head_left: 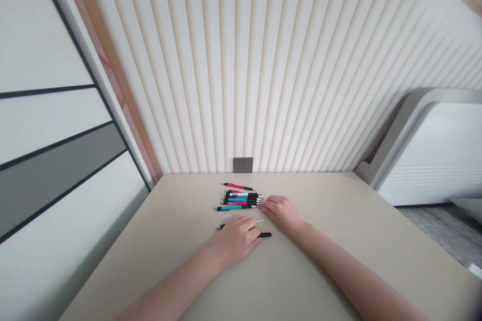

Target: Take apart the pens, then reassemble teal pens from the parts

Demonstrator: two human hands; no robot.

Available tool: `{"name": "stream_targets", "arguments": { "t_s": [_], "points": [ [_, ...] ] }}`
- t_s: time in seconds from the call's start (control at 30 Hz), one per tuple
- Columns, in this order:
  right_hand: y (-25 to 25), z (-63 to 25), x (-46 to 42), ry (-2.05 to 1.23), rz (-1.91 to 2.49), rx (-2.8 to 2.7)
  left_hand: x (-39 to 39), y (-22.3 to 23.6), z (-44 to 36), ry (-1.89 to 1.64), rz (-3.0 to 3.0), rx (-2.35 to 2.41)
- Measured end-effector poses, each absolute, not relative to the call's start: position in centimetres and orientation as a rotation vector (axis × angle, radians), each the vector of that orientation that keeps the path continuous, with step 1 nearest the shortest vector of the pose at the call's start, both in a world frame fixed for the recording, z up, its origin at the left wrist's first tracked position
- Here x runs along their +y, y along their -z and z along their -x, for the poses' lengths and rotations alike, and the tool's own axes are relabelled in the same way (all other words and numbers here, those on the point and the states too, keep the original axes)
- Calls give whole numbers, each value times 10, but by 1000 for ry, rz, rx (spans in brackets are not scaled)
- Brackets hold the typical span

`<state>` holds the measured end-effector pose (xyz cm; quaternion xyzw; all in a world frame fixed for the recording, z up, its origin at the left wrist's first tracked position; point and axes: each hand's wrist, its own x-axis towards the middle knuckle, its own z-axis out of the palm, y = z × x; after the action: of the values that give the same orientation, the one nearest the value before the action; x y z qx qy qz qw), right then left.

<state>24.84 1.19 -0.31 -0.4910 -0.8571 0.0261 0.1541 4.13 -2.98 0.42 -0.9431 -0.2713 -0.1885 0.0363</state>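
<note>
On the table (301,271), my left hand (238,235) lies over the middle of a slim pen whose dark end (221,227) and pale thin tip stick out on either side. A second, black pen (265,234) shows from under its curled fingers. My right hand (280,209) has its fingers closed at the tip of a blue-and-black pen (235,207), nearest of a small pile. Several red, blue, white and black pens (241,198) lie side by side behind it, tips to the right. A red-and-black pen (238,186) lies apart at the back.
Behind the table rises a ribbed white wall (241,60) with a dark socket (243,164) just above the back edge. A white and grey cabinet (56,160) flanks the left side. To the right stands a white headboard (433,145).
</note>
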Motion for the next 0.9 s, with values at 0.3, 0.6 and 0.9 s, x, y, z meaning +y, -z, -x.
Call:
{"name": "stream_targets", "arguments": {
  "t_s": [0.3,0.6,0.9],
  "points": [
    [8,-328,-12,-225,1501,-2232,-29,-3,-40,617,2911,-837],
    [19,-368,-35,-486,1431,-2056,-27,-1,-40,613,2940,-857],
    [7,-367,-41,-480,1447,-1987,-24,3,-39,707,2875,-894]
  ]
}}
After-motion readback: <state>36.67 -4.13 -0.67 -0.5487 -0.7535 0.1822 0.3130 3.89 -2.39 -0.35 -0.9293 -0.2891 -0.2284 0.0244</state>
